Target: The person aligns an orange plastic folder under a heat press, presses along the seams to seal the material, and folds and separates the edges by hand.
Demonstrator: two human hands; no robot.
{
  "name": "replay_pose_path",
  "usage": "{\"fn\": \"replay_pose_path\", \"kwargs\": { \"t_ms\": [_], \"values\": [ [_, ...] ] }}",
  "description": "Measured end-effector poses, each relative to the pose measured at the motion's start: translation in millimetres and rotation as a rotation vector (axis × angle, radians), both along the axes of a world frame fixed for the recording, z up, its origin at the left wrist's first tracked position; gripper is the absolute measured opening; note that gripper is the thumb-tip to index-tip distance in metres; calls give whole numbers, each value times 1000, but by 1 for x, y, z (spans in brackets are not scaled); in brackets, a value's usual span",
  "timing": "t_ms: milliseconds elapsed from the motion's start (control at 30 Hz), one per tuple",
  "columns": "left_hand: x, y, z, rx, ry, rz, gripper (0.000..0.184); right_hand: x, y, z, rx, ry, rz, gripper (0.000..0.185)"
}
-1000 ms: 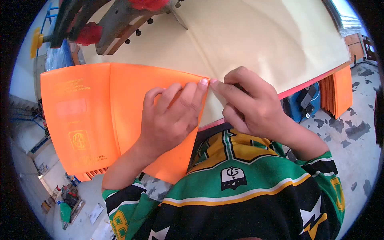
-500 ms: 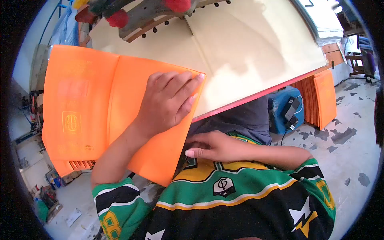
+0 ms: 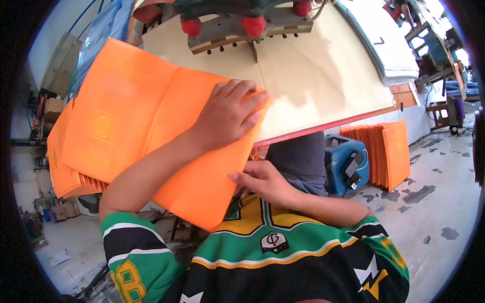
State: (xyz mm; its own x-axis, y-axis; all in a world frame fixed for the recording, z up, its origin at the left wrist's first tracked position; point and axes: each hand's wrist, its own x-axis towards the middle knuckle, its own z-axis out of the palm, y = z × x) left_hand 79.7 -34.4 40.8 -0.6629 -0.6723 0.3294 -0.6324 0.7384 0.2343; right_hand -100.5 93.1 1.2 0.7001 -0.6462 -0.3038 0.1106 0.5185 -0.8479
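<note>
A large orange folder, opened out with a crease down its middle and a round emblem on its left half, slants across my lap and the table edge. My left hand grips its upper right corner, thumb and fingers bent over the edge. Lower down, my right hand has its thumb on the folder's right edge; its other fingers curl partly out of sight behind. More orange folders are stacked beneath at the left.
A cream-topped table lies ahead, with a grey machine bar with red knobs over it. White sheets sit at the far right. A blue box with a black adapter and a row of orange folders stand on the floor.
The view has shifted, and the folder appears farther right and more tilted. My right hand has come up to the folder's right edge. My left hand keeps its grip at the corner.
</note>
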Motion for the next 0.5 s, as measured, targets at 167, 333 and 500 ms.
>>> {"fn": "replay_pose_path", "kwargs": {
  "t_ms": [167,333,500],
  "values": [
    [-19,-20,-2,-29,20,6,52,-36,-6,17,-7,135,-212,33],
    [-38,-37,-5,12,19,7,56,-70,-9,17,-25,153,-438,27],
    [-26,-44,-15,-26,-58,-40,65,-95,-25,24,-124,261,-550,28]
  ]
}}
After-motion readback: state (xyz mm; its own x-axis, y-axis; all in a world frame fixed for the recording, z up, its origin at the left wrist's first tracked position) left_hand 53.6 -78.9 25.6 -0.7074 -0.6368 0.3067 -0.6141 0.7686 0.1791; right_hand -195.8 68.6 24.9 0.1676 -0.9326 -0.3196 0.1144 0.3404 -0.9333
